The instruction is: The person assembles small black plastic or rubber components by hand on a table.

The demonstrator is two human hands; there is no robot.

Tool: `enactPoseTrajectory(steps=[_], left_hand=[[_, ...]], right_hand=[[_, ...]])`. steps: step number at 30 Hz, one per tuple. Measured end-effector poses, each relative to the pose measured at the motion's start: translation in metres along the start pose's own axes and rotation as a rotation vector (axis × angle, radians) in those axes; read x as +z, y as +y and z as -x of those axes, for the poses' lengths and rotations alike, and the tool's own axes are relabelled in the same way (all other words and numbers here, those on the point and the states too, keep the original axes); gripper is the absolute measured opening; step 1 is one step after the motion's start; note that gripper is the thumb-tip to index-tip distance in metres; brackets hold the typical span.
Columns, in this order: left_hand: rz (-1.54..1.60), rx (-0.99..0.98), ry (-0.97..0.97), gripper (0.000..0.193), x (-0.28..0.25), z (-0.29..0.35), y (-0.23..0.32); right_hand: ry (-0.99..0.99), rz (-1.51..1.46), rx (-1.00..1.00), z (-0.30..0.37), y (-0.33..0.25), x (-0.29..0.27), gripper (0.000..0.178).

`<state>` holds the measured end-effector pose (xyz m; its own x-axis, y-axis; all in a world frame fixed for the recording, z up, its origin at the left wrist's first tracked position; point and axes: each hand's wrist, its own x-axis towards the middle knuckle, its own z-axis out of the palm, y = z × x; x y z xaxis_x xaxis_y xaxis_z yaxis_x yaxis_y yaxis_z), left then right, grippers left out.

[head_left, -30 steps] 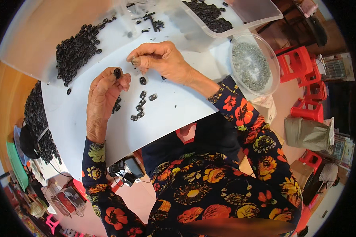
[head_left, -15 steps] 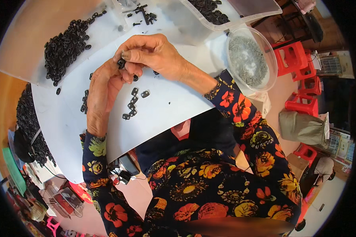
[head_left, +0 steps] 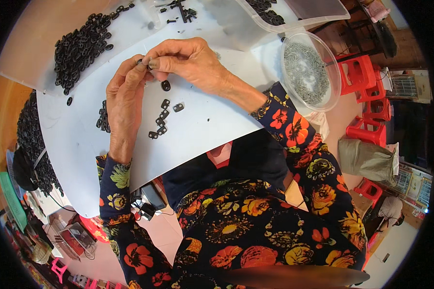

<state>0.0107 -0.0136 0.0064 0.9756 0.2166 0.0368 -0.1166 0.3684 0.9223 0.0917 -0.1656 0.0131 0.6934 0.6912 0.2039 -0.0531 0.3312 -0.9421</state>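
Above the white table [head_left: 188, 144] my hands meet fingertip to fingertip. My left hand [head_left: 126, 89] is closed, pinching a small black plastic piece [head_left: 140, 61] between thumb and fingertips. Thumb and forefinger of my right hand [head_left: 190, 65] are pressed together right against that piece; whatever they pinch is too small to make out. Just below the fingers lies a black oval piece with holes [head_left: 166, 85]. Farther down, several small black two-holed pieces [head_left: 161, 120] form a loose row. More black pieces [head_left: 102, 118] sit just left of my left wrist, partly hidden by it.
A heap of black oval pieces [head_left: 79, 53] lies at the upper left. At the right stands a round clear tub of small metal pins [head_left: 306, 72], beside a clear plastic bin [head_left: 304, 23] with black pieces. Black rod-shaped parts [head_left: 183, 12] lie at the top. Red stools [head_left: 356, 74] stand beyond.
My left hand has turned and its fingers have drawn up into a pinch. Both hands' fingertips have shifted slightly up and left, uncovering the oval piece below them.
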Motion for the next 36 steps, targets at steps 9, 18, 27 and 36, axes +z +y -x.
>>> enactPoseTrajectory(steps=[9,18,27,36], left_hand=[[-0.015,0.01,-0.021,0.016,-0.012,-0.004,-0.001],[-0.012,0.062,-0.001,0.012,-0.017,-0.006,-0.004],[-0.12,0.053,0.108,0.013,-0.009,-0.004,0.0],[-0.291,0.105,0.015,0.018,-0.012,-0.004,0.003]], right_hand=[[0.02,0.139,-0.023,-0.003,0.001,-0.012,0.017],[-0.047,0.204,-0.011,-0.002,0.006,-0.011,0.018],[0.006,0.209,-0.033,-0.001,0.006,-0.001,0.013],[-0.044,0.309,-0.005,0.0,0.006,-0.003,0.024]])
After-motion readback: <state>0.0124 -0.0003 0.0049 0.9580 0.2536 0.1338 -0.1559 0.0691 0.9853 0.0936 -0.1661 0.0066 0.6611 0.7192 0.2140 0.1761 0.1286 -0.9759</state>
